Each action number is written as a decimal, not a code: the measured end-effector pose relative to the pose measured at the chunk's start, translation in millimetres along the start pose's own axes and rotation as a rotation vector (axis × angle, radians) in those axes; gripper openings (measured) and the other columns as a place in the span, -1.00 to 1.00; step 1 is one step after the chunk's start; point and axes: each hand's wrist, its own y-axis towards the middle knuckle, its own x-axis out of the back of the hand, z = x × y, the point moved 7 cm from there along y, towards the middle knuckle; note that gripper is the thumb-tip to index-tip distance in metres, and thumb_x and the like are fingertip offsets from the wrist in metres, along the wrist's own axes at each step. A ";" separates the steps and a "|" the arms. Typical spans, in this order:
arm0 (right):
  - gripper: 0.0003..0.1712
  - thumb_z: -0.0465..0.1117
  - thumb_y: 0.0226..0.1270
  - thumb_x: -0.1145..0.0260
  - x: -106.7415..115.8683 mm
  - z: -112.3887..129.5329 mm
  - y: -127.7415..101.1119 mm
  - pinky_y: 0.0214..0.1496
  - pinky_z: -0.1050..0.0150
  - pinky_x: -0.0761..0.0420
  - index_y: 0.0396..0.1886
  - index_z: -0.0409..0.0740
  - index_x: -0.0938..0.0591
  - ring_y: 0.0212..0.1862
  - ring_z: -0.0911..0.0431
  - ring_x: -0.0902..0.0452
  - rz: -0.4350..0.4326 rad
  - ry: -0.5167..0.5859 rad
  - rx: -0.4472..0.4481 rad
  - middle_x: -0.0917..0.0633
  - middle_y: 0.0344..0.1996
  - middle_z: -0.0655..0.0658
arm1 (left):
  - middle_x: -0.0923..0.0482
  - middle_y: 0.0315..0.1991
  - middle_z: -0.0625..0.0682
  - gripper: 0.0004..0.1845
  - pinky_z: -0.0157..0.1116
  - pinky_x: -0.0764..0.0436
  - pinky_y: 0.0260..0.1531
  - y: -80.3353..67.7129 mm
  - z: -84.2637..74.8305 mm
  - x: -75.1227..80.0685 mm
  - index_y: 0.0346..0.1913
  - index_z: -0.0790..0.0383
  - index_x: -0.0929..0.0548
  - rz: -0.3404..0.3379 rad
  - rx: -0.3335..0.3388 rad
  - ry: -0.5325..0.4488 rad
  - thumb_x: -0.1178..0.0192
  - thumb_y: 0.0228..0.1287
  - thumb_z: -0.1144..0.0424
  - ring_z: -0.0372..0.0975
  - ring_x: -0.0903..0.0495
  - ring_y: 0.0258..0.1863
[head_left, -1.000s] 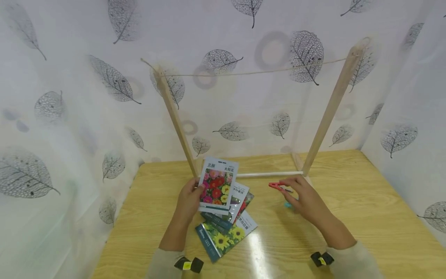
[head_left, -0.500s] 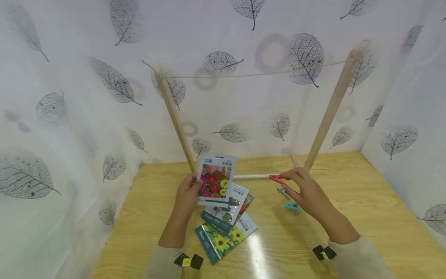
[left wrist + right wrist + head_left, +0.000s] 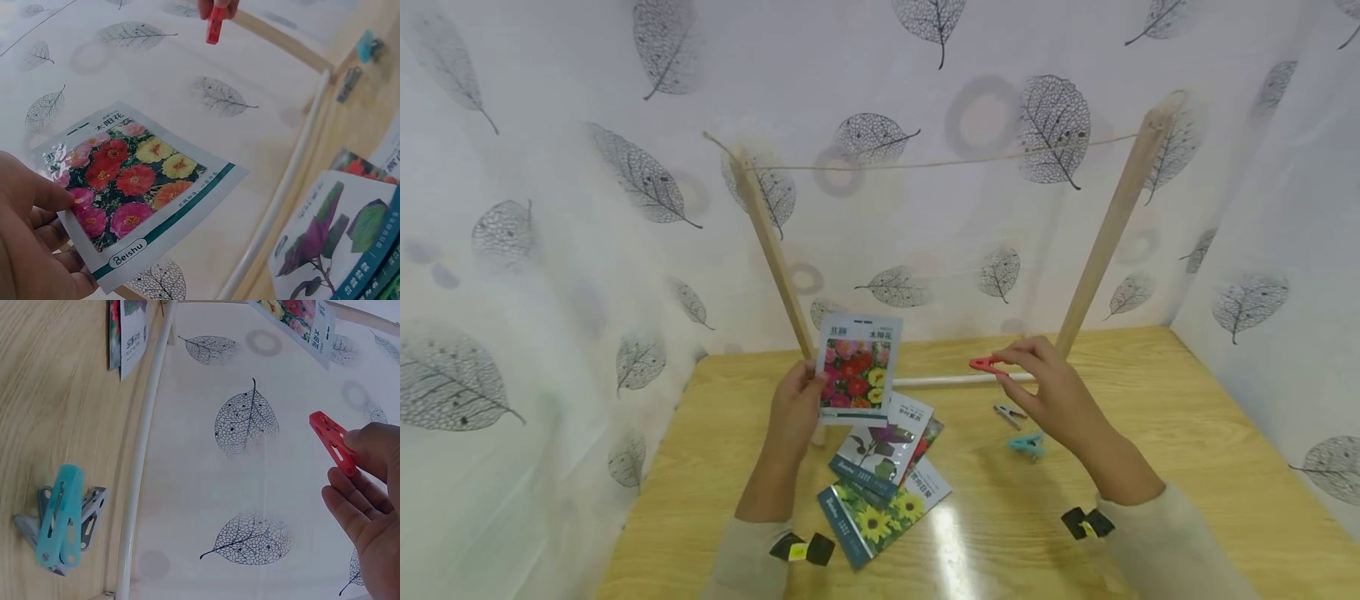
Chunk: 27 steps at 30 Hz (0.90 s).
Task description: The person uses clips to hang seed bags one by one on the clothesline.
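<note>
right grip (image 3: 1051,392) pinches a small red plastic clothespin (image 3: 984,364), long axis level, pointing left toward the flower-printed seed packet (image 3: 857,369) held upright above the bench by the left grip (image 3: 795,412).

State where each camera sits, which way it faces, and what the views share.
Head: looks forward and down at the wooden table; left hand and right hand show.
Left wrist: faces the flower-print seed packet pinched by the left hand's fingers.
Right wrist: faces the red plastic clothespin pinched by that hand.
Shared: packet and clothespin appear in all three.
</note>
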 end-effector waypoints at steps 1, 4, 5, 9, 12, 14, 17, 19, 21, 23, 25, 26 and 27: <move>-0.50 -0.47 0.00 -0.57 0.8 0.8 2.2 0.01 0.61 -0.42 0.02 -0.27 -0.71 -0.05 0.01 -0.57 -0.005 0.002 0.002 -0.61 -0.06 -0.20 | -0.63 0.04 0.16 -0.73 -0.21 -0.56 0.04 0.5 -1.1 0.5 0.11 0.19 -0.59 0.000 -0.001 -0.003 0.00 0.54 0.19 -0.07 -0.60 -0.01; -0.50 -0.48 -0.01 -0.57 3.0 3.1 7.5 0.10 0.67 -0.40 0.02 -0.31 -0.71 0.00 -0.04 -0.59 -0.016 0.009 0.009 -0.62 -0.04 -0.22 | -0.63 0.04 0.16 -0.73 -0.23 -0.57 0.02 1.4 -4.5 1.4 0.13 0.19 -0.59 -0.001 -0.003 -0.013 0.00 0.54 0.19 -0.07 -0.60 -0.01; -0.49 -0.48 -0.01 -0.57 3.7 3.6 8.9 0.14 0.69 -0.38 0.02 -0.32 -0.71 0.02 -0.06 -0.59 -0.017 0.012 0.009 -0.63 -0.03 -0.23 | -0.63 0.04 0.16 -0.72 -0.23 -0.57 0.02 1.4 -5.6 1.5 0.13 0.18 -0.59 0.000 -0.003 -0.019 0.00 0.54 0.19 -0.07 -0.61 -0.01; -0.51 -0.47 0.03 -0.55 6.5 4.4 13.4 0.23 0.76 -0.28 0.03 -0.33 -0.70 0.07 -0.08 -0.59 -0.017 0.031 -0.005 -0.64 -0.02 -0.20 | -0.62 0.05 0.16 -0.72 -0.22 -0.58 0.02 0.7 -10.4 2.4 0.15 0.17 -0.58 -0.003 -0.012 -0.037 0.00 0.54 0.20 -0.07 -0.60 -0.01; -0.55 -0.44 0.10 -0.52 9.6 5.3 17.3 0.26 0.75 -0.25 0.04 -0.32 -0.69 0.08 -0.08 -0.58 -0.018 0.048 0.001 -0.63 -0.02 -0.20 | -0.61 0.06 0.16 -0.72 -0.21 -0.57 0.05 -0.1 -14.4 4.1 0.16 0.17 -0.57 -0.007 -0.021 -0.048 0.00 0.55 0.19 -0.08 -0.59 0.01; -0.58 -0.43 0.13 -0.50 11.8 5.8 20.4 0.28 0.74 -0.25 0.04 -0.30 -0.69 0.08 -0.06 -0.56 -0.014 0.057 0.002 -0.63 -0.01 -0.19 | -0.60 0.07 0.15 -0.72 -0.20 -0.57 0.06 -0.2 -16.5 5.1 0.16 0.18 -0.57 -0.011 -0.024 -0.055 0.00 0.56 0.19 -0.08 -0.58 0.01; -0.60 -0.44 0.13 -0.50 16.0 8.2 25.5 0.27 0.72 -0.27 0.01 -0.29 -0.69 0.07 -0.05 -0.55 -0.015 0.065 0.008 -0.63 -0.01 -0.18 | -0.60 0.06 0.15 -0.73 -0.21 -0.56 0.05 -0.4 -19.8 6.9 0.15 0.19 -0.57 -0.024 -0.024 -0.056 0.00 0.56 0.19 -0.11 -0.58 0.00; -0.59 -0.48 0.10 -0.50 18.0 10.2 28.7 0.26 0.72 -0.28 -0.01 -0.29 -0.69 0.06 -0.04 -0.55 -0.013 0.071 0.011 -0.63 -0.01 -0.17 | -0.60 0.05 0.16 -0.73 -0.22 -0.57 0.03 0.0 -22.1 7.8 0.13 0.22 -0.57 -0.035 -0.028 -0.060 0.00 0.56 0.20 -0.13 -0.59 -0.03; -0.57 -0.52 0.07 -0.50 20.0 12.6 31.9 0.24 0.72 -0.29 0.00 -0.32 -0.69 0.05 -0.05 -0.55 -0.016 0.076 0.031 -0.62 -0.01 -0.19 | -0.61 0.04 0.17 -0.74 -0.23 -0.58 0.02 0.6 -24.5 8.4 0.12 0.23 -0.57 -0.045 -0.034 -0.065 0.00 0.55 0.21 -0.13 -0.60 -0.05; -0.54 -0.56 0.05 -0.49 21.6 14.4 34.7 0.21 0.72 -0.31 0.00 -0.34 -0.69 0.04 -0.06 -0.54 -0.017 0.078 0.055 -0.62 -0.01 -0.22 | -0.61 0.02 0.17 -0.74 -0.23 -0.58 0.00 1.3 -26.6 9.1 0.12 0.23 -0.57 -0.051 -0.038 -0.069 0.00 0.55 0.22 -0.14 -0.60 -0.07; -0.53 -0.59 0.03 -0.48 23.3 15.8 38.2 0.16 0.72 -0.32 0.01 -0.37 -0.68 0.03 -0.07 -0.55 -0.019 0.076 0.078 -0.61 -0.01 -0.25 | -0.61 0.00 0.15 -0.74 -0.22 -0.58 0.00 2.1 -28.3 9.8 0.12 0.22 -0.57 -0.054 -0.039 -0.072 0.00 0.56 0.22 -0.14 -0.60 -0.08; -0.53 -0.59 0.03 -0.48 24.2 16.4 39.8 0.14 0.71 -0.33 0.01 -0.38 -0.68 0.03 -0.07 -0.55 -0.019 0.070 0.087 -0.61 -0.01 -0.26 | -0.61 0.00 0.14 -0.75 -0.22 -0.57 0.00 2.4 -29.0 10.2 0.12 0.21 -0.57 -0.054 -0.038 -0.072 0.01 0.56 0.21 -0.14 -0.59 -0.08; -0.53 -0.60 0.03 -0.48 25.2 17.1 41.4 0.12 0.71 -0.33 0.01 -0.39 -0.68 0.02 -0.07 -0.55 -0.019 0.065 0.095 -0.61 -0.01 -0.27 | -0.61 -0.01 0.13 -0.75 -0.22 -0.57 0.01 2.9 -29.5 10.6 0.12 0.20 -0.56 -0.055 -0.037 -0.071 0.01 0.56 0.20 -0.15 -0.59 -0.07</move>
